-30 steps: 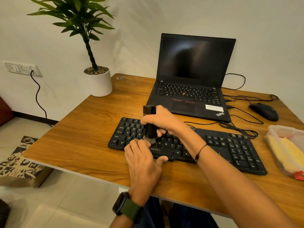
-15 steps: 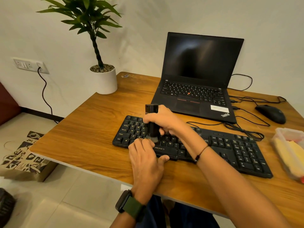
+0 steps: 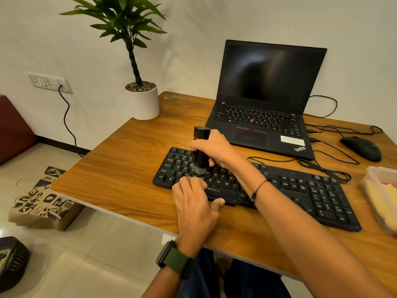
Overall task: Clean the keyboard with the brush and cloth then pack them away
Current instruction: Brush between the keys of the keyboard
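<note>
The right hand [image 3: 211, 147] gripped the brush [image 3: 200, 150] upright, fingers curled round its black body, and the bristles touched the keys at the left part of the keyboard [image 3: 253, 186]. The left hand [image 3: 194, 201] lay flat with straight fingers on the keyboard's near edge and held it on the surface [image 3: 120, 168]. Compared with half a second before, the brush had hardly moved over the keys; mostly the view had shifted. So the brushing was at its early part, I think. The cloth seemed to be the yellow thing in the box [image 3: 380, 196] at the right, well apart from both hands.
</note>
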